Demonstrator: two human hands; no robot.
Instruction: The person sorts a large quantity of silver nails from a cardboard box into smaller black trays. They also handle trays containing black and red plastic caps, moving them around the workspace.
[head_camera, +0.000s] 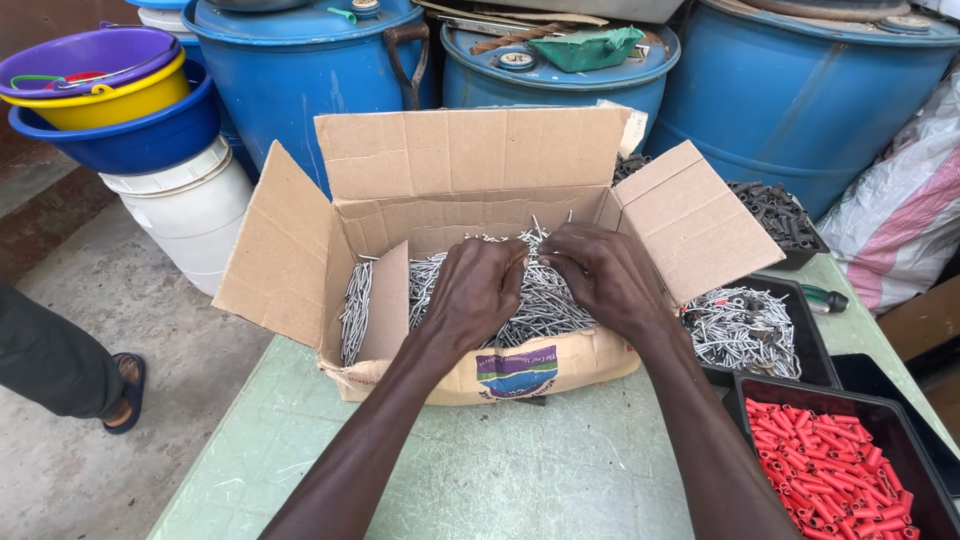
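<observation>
Hands meet inside an open cardboard box (300, 250) on the pale green surface (520, 470). Left hand (478, 292) is clenched on a bunch of silver nails (545, 300) from the heap filling the box; right hand (600, 272) pinches nails beside it. Black trays of red plugs (830, 460) and grey fasteners (740, 330) sit to the right.

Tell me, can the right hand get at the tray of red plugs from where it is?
Probably yes: the right hand is in the cardboard box, and the red plugs lie uncovered beside that forearm.
</observation>
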